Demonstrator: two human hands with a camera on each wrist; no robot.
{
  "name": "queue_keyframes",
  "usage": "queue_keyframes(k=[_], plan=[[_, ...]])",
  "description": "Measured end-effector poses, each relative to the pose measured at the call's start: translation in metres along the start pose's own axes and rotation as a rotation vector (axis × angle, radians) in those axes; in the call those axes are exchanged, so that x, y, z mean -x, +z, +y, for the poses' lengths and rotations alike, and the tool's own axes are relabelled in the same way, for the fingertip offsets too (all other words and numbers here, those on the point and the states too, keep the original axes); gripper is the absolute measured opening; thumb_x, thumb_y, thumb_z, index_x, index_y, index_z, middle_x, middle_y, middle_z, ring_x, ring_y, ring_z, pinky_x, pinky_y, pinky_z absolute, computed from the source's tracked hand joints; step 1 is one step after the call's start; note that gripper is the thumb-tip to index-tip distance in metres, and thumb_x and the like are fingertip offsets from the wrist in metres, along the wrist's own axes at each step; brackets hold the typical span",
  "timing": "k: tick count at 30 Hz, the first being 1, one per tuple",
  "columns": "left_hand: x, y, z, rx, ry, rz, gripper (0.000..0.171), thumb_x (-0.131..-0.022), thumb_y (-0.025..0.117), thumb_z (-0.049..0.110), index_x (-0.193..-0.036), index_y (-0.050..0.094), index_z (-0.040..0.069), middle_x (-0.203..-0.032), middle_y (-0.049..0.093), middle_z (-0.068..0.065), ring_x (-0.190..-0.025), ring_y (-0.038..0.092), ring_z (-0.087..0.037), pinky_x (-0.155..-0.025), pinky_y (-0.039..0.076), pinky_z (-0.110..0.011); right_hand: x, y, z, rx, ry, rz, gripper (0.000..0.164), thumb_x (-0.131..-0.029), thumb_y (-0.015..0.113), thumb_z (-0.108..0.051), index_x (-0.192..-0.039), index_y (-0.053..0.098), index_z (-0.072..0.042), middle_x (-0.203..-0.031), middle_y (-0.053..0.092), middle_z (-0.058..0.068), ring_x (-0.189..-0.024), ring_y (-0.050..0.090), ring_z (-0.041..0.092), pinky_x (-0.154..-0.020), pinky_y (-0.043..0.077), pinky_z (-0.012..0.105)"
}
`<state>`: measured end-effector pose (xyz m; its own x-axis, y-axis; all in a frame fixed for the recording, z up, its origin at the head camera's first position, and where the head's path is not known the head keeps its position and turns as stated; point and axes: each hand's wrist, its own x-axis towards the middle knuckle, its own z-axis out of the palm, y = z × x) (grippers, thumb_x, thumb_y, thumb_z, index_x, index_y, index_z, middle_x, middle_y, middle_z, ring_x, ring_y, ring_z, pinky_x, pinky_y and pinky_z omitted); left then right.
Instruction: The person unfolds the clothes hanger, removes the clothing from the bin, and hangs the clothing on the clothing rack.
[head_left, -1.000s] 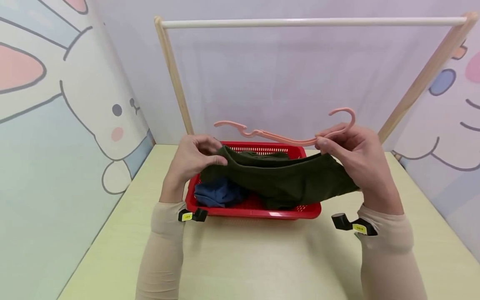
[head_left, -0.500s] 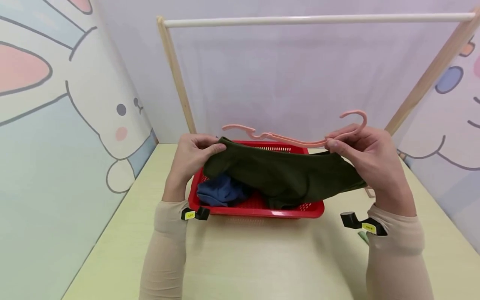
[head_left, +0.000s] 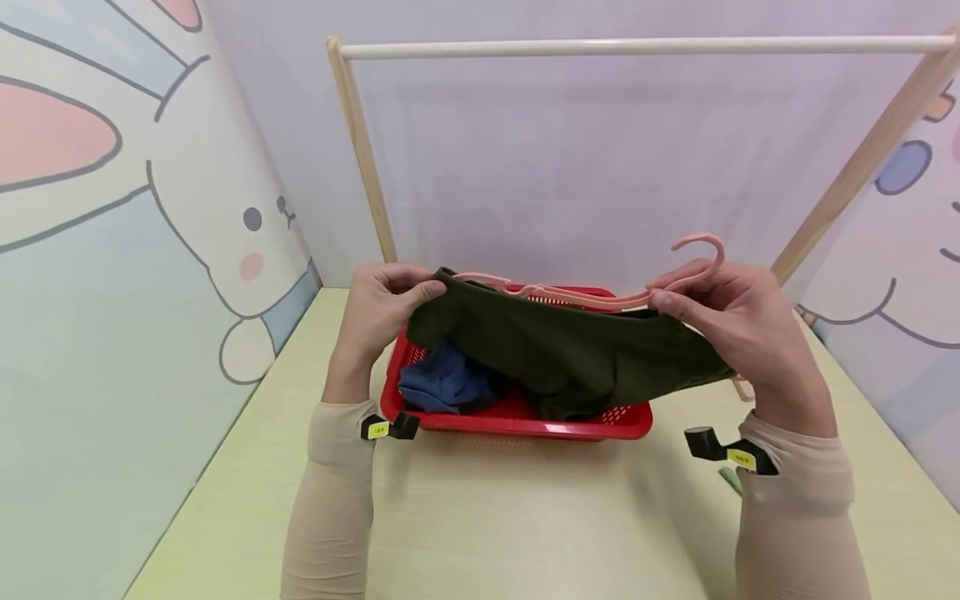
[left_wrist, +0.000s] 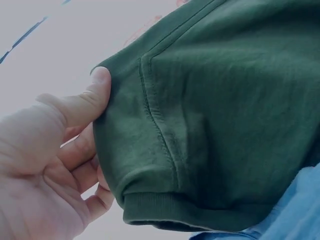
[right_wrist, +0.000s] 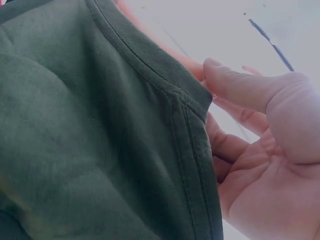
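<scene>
A dark green T-shirt (head_left: 555,342) is stretched between both hands above the red basket. My left hand (head_left: 378,308) pinches its left shoulder edge between thumb and fingers; the left wrist view shows the ribbed sleeve end (left_wrist: 155,207) hanging below. My right hand (head_left: 731,321) pinches a pink clothes hanger (head_left: 585,297) near its hook, along with the shirt's other shoulder corner (right_wrist: 197,97). The hanger lies along the shirt's upper opening, and its left tip reaches the edge beside my left hand. Whether that tip sits inside the shirt cannot be told.
Below the shirt stands the red basket (head_left: 525,427), with a blue garment (head_left: 446,379) inside. A drying rack with a white rail (head_left: 637,47) and wooden posts rises behind it. A small green thing (head_left: 730,480) lies on the table by my right forearm.
The hanger has dropped from above the shirt down to its upper edge, its left tip now at the left shoulder. My left thumb has closed onto the shirt's edge.
</scene>
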<state>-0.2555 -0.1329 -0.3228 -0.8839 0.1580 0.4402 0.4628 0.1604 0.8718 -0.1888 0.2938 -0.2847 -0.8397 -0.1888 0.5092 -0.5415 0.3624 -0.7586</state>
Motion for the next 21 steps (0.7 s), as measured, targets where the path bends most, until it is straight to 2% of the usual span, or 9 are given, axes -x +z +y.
queue_keyframes(k=[3, 6, 10, 15, 21], plan=[[-0.001, 0.000, 0.000, -0.020, 0.028, -0.018, 0.016, -0.098, 0.087, 0.011, -0.110, 0.086, -0.001, -0.097, 0.082, -0.004, -0.087, 0.072, -0.025, -0.075, 0.061, -0.029, -0.001, 0.001, 0.000, 0.036, 0.002, -0.013, 0.009, -0.099, 0.080, 0.006, -0.107, 0.084, 0.004, -0.107, 0.084, 0.003, -0.101, 0.072, 0.014, -0.074, 0.056, 0.020], [-0.001, 0.001, -0.001, -0.064, 0.061, -0.038, 0.013, -0.097, 0.088, 0.010, -0.108, 0.087, 0.002, -0.098, 0.083, -0.008, -0.083, 0.071, -0.024, -0.072, 0.059, -0.028, -0.002, 0.004, 0.001, 0.056, 0.008, -0.022, 0.008, -0.100, 0.080, 0.005, -0.106, 0.085, 0.002, -0.106, 0.084, 0.001, -0.091, 0.075, 0.013, -0.074, 0.057, 0.019], [-0.003, 0.007, -0.001, -0.111, 0.110, -0.078, 0.011, -0.096, 0.089, 0.008, -0.106, 0.089, 0.005, -0.101, 0.084, -0.010, -0.083, 0.070, -0.024, -0.071, 0.056, -0.027, -0.004, 0.012, 0.001, 0.052, 0.000, -0.035, 0.009, -0.099, 0.080, 0.006, -0.104, 0.085, 0.000, -0.106, 0.084, 0.003, -0.091, 0.076, 0.013, -0.075, 0.057, 0.020], [-0.003, 0.018, 0.001, -0.138, 0.149, -0.124, 0.012, -0.095, 0.090, 0.009, -0.107, 0.090, 0.008, -0.104, 0.085, -0.007, -0.085, 0.072, -0.023, -0.070, 0.057, -0.029, -0.008, 0.022, 0.002, 0.057, -0.024, -0.046, 0.010, -0.099, 0.082, 0.003, -0.107, 0.085, -0.003, -0.104, 0.085, 0.000, -0.086, 0.074, 0.014, -0.074, 0.056, 0.020], [-0.003, 0.029, 0.004, -0.143, 0.164, -0.135, 0.011, -0.094, 0.091, 0.010, -0.105, 0.091, 0.012, -0.103, 0.085, -0.003, -0.082, 0.069, -0.021, -0.067, 0.054, -0.033, -0.010, 0.027, 0.001, 0.061, -0.026, -0.049, 0.010, -0.099, 0.082, 0.001, -0.108, 0.085, -0.002, -0.102, 0.084, -0.004, -0.084, 0.073, 0.013, -0.073, 0.055, 0.019]])
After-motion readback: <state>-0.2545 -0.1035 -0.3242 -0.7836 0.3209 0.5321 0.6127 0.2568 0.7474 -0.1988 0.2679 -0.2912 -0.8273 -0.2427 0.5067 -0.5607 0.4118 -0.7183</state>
